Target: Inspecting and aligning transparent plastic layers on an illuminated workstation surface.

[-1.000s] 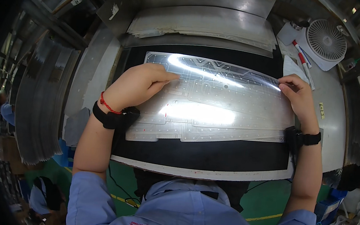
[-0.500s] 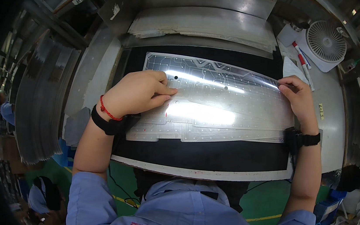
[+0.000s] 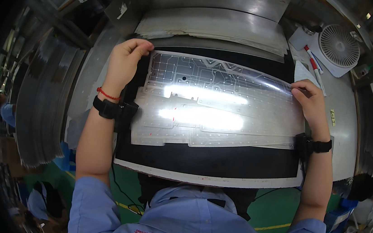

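Observation:
A clear plastic film (image 3: 218, 76) printed with pale circuit lines and small dots lies on top, its far part over the black mat (image 3: 200, 156). My left hand (image 3: 126, 64) is closed in a pinch at the film's far left corner. My right hand (image 3: 310, 100) pinches the film's right edge between thumb and fingers, and that edge bows up a little. Beneath and nearer to me, more translucent films (image 3: 155, 133) lie in an uneven, overlapping pile. Strong light glare hides part of their surface.
Flat sheets (image 3: 214, 26) are stacked beyond the mat. At the far right stand a white fan (image 3: 339, 45) and red-capped markers (image 3: 314, 64). Left of the table hangs a thick stack of grey sheets (image 3: 42, 106). Other people (image 3: 41, 199) are at the sides.
My left hand has moved away from me and leftward, from the film's left part to its far left corner. My right hand has stayed at the right edge.

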The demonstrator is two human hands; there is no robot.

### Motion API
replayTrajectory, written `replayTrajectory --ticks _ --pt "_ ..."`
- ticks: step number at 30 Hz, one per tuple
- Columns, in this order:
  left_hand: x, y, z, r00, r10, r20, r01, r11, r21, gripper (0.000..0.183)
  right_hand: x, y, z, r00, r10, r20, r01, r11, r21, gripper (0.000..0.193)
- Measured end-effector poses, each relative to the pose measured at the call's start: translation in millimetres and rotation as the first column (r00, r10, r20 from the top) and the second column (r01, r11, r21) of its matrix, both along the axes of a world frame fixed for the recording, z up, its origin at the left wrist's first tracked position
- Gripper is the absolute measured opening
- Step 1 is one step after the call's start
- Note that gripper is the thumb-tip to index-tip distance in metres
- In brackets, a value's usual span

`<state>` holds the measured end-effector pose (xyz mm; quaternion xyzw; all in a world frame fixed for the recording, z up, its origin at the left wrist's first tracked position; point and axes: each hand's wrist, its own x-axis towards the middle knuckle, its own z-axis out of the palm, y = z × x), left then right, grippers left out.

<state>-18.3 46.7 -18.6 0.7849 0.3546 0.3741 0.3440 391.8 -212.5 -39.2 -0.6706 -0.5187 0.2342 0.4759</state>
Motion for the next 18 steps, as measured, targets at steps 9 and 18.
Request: replayTrajectory --ticks 9,18 --pt "0 7 -12 0.979 -0.193 0.063 0.191 0.772 -0.606 0.035 -4 0 4 0.983 -0.108 -0.149 0.098 0.993 -0.072 0.014" --pt "-15 31 -22 0.966 -0.048 0.256 0.187 0.812 -0.554 0.028 -5 0 7 0.963 -0.169 -0.208 0.161 0.985 -0.056 0.028"
